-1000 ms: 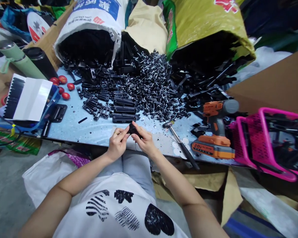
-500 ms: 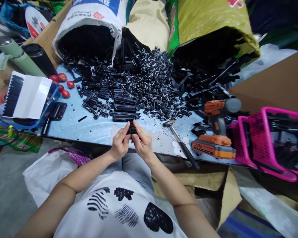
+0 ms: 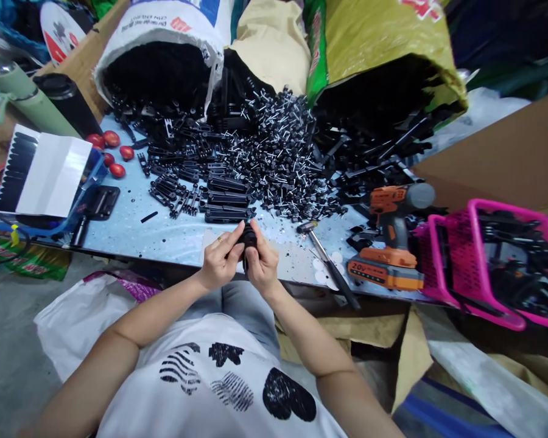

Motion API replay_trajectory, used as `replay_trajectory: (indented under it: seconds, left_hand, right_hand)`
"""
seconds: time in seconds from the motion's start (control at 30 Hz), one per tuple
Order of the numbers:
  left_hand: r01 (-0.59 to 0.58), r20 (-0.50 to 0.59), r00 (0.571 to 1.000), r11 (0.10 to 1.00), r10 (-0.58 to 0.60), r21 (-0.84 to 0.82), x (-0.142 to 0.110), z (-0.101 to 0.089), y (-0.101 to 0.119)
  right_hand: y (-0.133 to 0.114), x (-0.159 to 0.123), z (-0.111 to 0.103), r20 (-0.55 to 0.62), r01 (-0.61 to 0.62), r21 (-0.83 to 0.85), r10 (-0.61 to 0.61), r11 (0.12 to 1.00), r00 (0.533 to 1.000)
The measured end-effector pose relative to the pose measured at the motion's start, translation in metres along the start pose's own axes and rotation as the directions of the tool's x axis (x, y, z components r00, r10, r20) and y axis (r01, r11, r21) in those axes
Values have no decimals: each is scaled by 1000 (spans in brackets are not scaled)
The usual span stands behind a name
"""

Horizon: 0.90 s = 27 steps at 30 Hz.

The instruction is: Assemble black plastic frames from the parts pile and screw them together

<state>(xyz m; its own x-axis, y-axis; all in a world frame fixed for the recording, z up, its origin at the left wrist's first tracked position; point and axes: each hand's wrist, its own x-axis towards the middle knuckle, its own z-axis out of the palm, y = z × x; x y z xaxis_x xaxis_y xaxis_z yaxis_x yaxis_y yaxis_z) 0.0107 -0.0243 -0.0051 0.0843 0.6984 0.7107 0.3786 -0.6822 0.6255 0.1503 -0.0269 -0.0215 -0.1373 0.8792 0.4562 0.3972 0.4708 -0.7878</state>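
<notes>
Between my two hands is a small black plastic part (image 3: 248, 236), mostly covered by my fingers. My left hand (image 3: 221, 255) pinches it from the left, with a ring on one finger. My right hand (image 3: 262, 258) closes on it from the right, thumb laid along its near side. Just beyond my fingertips lie several long black plastic pieces (image 3: 228, 213) in a stack of rows. Behind them spreads a heap of black-headed bolts (image 3: 287, 152) with shiny shanks. Shorter black slotted pieces (image 3: 173, 188) lie to the left of the heap.
To the right are a hammer (image 3: 326, 261), an orange cordless drill (image 3: 390, 237) and a pink basket (image 3: 477, 261) of black parts. A white sack (image 3: 164, 30) and a yellow sack (image 3: 383, 36) open onto the table. Red fruits (image 3: 117, 170) and a blue tray (image 3: 80, 210) are at left.
The black part has turned in my fingers, and more of it shows, with a piece extending down toward me. Both hands stay close together. The view has shifted slightly.
</notes>
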Motion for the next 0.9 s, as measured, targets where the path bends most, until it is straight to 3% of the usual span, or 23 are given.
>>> replay_trajectory:
  seconds: [0.13, 0.27, 0.33, 0.43, 0.6, 0.77, 0.9]
  left_hand:
    - [-56, 99, 993, 998, 60, -38, 4, -5, -7]
    - [-31, 187, 981, 997, 43, -70, 7, -8, -18]
    - [6, 194, 981, 998, 6, -64, 8, -8, -22]
    - [54, 179, 983, 998, -45, -45, 8, -6, -22]
    - [50, 147, 988, 998, -43, -46, 8, -8, -20]
    - [14, 254, 967, 999, 0, -51, 9, -15, -25]
    - [73, 257, 965, 995, -54, -67, 9, -16, -33]
  right_hand:
    - [5, -6, 1, 44, -46, 38, 44, 998, 998]
    - [14, -6, -1, 94, -68, 75, 61, 995, 994]
    - [16, -4, 0, 130, -102, 81, 91, 992, 987]
    - [16, -2, 6, 83, -179, 92, 172, 979, 982]
    - [14, -5, 14, 63, -162, 116, 155, 980, 986]
    - [23, -9, 10, 106, -79, 97, 68, 992, 992]
    - [23, -10, 15, 72, -136, 105, 129, 985, 989]
